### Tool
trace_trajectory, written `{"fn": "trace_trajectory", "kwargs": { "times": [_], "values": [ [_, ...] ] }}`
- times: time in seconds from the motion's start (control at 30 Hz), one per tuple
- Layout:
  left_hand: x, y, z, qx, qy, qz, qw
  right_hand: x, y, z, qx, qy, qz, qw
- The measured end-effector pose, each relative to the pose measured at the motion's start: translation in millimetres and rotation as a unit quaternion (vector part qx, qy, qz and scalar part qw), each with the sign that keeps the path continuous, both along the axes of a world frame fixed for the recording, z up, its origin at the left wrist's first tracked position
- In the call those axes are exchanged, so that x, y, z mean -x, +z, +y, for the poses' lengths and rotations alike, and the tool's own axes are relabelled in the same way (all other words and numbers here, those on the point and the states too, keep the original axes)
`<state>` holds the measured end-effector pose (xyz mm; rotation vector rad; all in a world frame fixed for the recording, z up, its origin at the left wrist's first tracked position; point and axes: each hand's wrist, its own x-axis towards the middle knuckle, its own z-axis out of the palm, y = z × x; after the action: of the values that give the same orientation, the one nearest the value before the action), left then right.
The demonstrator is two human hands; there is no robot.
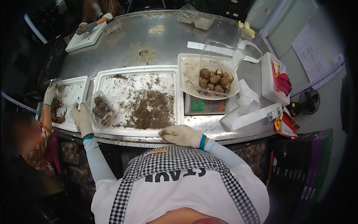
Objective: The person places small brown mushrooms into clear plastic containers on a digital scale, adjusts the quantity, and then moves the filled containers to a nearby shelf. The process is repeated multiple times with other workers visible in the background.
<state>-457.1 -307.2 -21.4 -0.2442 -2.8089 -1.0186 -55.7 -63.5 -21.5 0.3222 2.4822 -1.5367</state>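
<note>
My left hand [82,120], in a cream work glove, is over the gap between two white trays, fingers apart. Right beside its thumb side sits a clear plastic clamshell box [101,109] holding several round brown tubers that look like taro; whether the glove touches it I cannot tell. The box rests at a slant on the left part of a large white tray [112,72] strewn with dark soil [151,112]. Gloved too, my right hand [181,136] lies at the table's front edge before my apron, fingers close together, their undersides hidden.
An opened clamshell of tubers [215,79] stands in a white tray on a digital scale [207,105]. Label strips [246,96] curl beside it. A co-worker's gloved hand [50,93] is at the left tray [74,112]; another person works at a far tray [86,39]. A small fan [309,100] stands right.
</note>
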Motion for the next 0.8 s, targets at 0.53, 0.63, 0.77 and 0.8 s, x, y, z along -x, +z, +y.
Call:
{"fn": "trace_trajectory", "kwargs": {
  "times": [0.53, 0.63, 0.77, 0.8],
  "values": [
    [-63, -26, 46, -0.325, -0.125, -0.317, 0.882, 159, 8, -48, 0.252, -0.164, -0.047, 0.953],
    [-82, -28, 61, -0.264, -0.176, -0.408, 0.856, 181, -7, -31, 0.167, -0.234, -0.060, 0.956],
    [-55, -36, 63, -0.172, -0.197, -0.244, 0.934, 171, -16, 0, 0.253, -0.320, 0.009, 0.913],
    [-46, -26, 68, -0.090, -0.224, -0.191, 0.951, 170, -10, 5, 0.249, -0.330, -0.011, 0.910]
  ]
}}
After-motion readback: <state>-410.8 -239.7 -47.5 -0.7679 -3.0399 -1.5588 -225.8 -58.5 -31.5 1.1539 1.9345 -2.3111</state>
